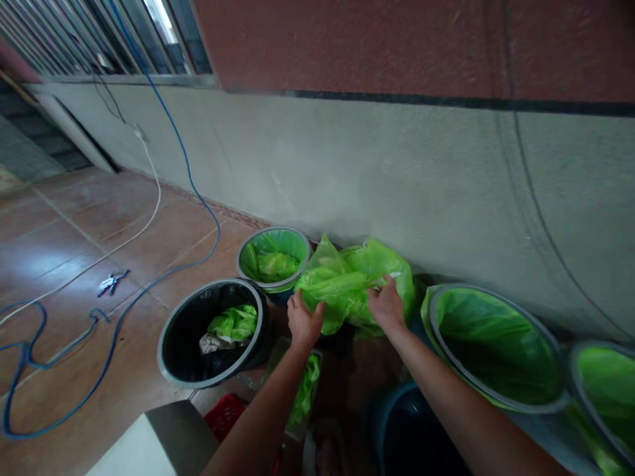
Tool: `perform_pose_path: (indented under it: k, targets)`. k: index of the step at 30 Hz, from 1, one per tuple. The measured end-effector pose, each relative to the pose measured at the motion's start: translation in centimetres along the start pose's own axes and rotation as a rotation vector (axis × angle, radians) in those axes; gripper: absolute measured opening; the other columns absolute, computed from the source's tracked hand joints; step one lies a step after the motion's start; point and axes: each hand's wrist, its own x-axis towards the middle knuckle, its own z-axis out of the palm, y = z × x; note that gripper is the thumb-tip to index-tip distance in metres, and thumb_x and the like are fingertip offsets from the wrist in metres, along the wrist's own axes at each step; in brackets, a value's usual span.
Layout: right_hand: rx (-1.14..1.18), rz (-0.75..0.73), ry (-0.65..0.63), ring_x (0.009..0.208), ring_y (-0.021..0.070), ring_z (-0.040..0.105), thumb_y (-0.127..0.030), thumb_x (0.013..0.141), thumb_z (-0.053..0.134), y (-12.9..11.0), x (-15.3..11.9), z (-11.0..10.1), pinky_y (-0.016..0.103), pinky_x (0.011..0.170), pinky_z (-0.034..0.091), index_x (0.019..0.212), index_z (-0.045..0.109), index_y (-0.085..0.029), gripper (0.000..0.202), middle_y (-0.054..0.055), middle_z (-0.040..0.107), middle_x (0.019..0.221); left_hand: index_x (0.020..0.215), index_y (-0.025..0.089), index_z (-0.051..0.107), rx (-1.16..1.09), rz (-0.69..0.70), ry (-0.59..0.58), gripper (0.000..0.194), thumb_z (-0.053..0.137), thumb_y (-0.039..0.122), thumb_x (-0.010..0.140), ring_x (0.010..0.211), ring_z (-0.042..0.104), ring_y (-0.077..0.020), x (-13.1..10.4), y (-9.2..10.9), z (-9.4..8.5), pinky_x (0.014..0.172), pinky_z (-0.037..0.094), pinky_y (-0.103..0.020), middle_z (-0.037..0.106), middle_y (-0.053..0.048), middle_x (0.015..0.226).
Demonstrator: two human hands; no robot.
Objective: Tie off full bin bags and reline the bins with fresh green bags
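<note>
A bulging, crumpled green plastic bag [342,284] lies against the foot of the wall. My left hand [304,322] is at its lower left side, its fingers bent against the plastic; whether they grip it is unclear. On the bag's right part, my right hand [385,305] has its fingers closed on the plastic. Just left of the bag is a small bin [290,233] lined with green plastic. A black bin [171,334] nearer to me holds a green bundle [233,322] and something greyish.
Green-lined bins [496,344] [608,383] stand at the right, a dark blue bin [384,423] below my right forearm. A clear container [302,403], a red item [225,416] and a white box [143,443] are near me. A blue hose [106,363] crosses the floor.
</note>
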Motion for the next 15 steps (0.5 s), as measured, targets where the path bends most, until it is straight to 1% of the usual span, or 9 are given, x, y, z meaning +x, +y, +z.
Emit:
perform_pose_path:
  k: [2,3,4,5,6,8,11,13,15]
  targets:
    - [-0.060,-0.181,0.150,0.134,0.0307,0.042,-0.032,0.091,0.040,-1.5,-0.1,-0.7,0.043,0.108,0.036,0.151,0.026,-0.009,0.065,0.022,0.046,0.144,0.149,0.016,0.031,0.055,0.080,0.101,0.079,0.059,0.050,0.084,0.139,0.039,-0.0308,0.3,0.9,0.2,0.114,0.034,-0.041,0.036,-0.019,0.151]
    - [-0.101,-0.292,0.179,0.138,0.0315,0.036,-0.033,0.092,0.042,-2.2,-0.2,-0.8,0.045,0.111,0.032,0.152,0.027,-0.012,0.065,0.020,0.039,0.150,0.151,0.017,0.029,0.083,0.118,0.106,0.082,0.060,0.051,0.083,0.140,0.037,-0.0311,0.4,1.2,0.6,0.114,0.033,-0.042,0.033,-0.018,0.154]
    - [-0.151,-0.392,0.176,0.141,0.0329,0.031,-0.035,0.092,0.045,-2.7,-0.1,-0.9,0.049,0.112,0.028,0.153,0.028,-0.016,0.066,0.019,0.033,0.154,0.152,0.018,0.026,0.110,0.150,0.084,0.086,0.062,0.051,0.081,0.141,0.035,-0.0314,0.5,1.5,1.1,0.114,0.032,-0.043,0.030,-0.017,0.156]
    - [-0.204,-0.461,0.139,0.142,0.0344,0.027,-0.037,0.092,0.047,-3.0,0.1,-0.7,0.053,0.113,0.025,0.153,0.029,-0.021,0.066,0.017,0.027,0.158,0.154,0.020,0.023,0.136,0.179,0.042,0.089,0.063,0.050,0.081,0.143,0.033,-0.0315,0.7,1.8,1.8,0.114,0.032,-0.045,0.027,-0.016,0.158]
    - [-0.259,-0.492,0.083,0.144,0.0361,0.023,-0.040,0.091,0.049,-2.9,0.5,-0.3,0.058,0.113,0.023,0.153,0.030,-0.025,0.067,0.015,0.022,0.160,0.155,0.022,0.020,0.160,0.205,-0.009,0.091,0.064,0.050,0.080,0.145,0.029,-0.0318,1.0,2.0,2.6,0.114,0.032,-0.046,0.024,-0.015,0.160]
    - [-0.360,-0.435,-0.030,0.146,0.0395,0.015,-0.045,0.090,0.052,-1.9,1.7,0.9,0.066,0.111,0.020,0.152,0.032,-0.028,0.068,0.014,0.016,0.163,0.156,0.027,0.018,0.204,0.244,-0.117,0.094,0.065,0.051,0.079,0.148,0.023,-0.0334,1.8,2.4,4.3,0.113,0.033,-0.050,0.017,-0.012,0.164]
    - [-0.443,-0.200,-0.135,0.146,0.0427,0.011,-0.052,0.090,0.051,0.8,4.1,3.1,0.073,0.106,0.021,0.153,0.031,-0.026,0.071,0.018,0.013,0.163,0.156,0.033,0.017,0.262,0.241,-0.246,0.096,0.066,0.055,0.076,0.148,0.018,-0.0384,3.8,2.8,6.9,0.109,0.036,-0.057,0.009,-0.009,0.166]
    - [-0.445,-0.079,-0.194,0.144,0.0431,0.017,-0.057,0.090,0.048,2.5,5.4,4.6,0.074,0.103,0.024,0.154,0.028,-0.025,0.075,0.019,0.016,0.161,0.156,0.033,0.016,0.306,0.206,-0.313,0.098,0.066,0.056,0.075,0.147,0.018,-0.0415,5.4,2.8,8.2,0.107,0.036,-0.061,0.008,-0.009,0.166]
    - [-0.424,-0.018,-0.257,0.140,0.0422,0.026,-0.060,0.090,0.045,3.6,6.1,6.0,0.073,0.102,0.028,0.154,0.027,-0.024,0.076,0.020,0.022,0.158,0.156,0.033,0.016,0.354,0.189,-0.365,0.099,0.066,0.055,0.075,0.146,0.021,-0.0430,6.7,2.5,9.2,0.107,0.035,-0.063,0.009,-0.010,0.166]
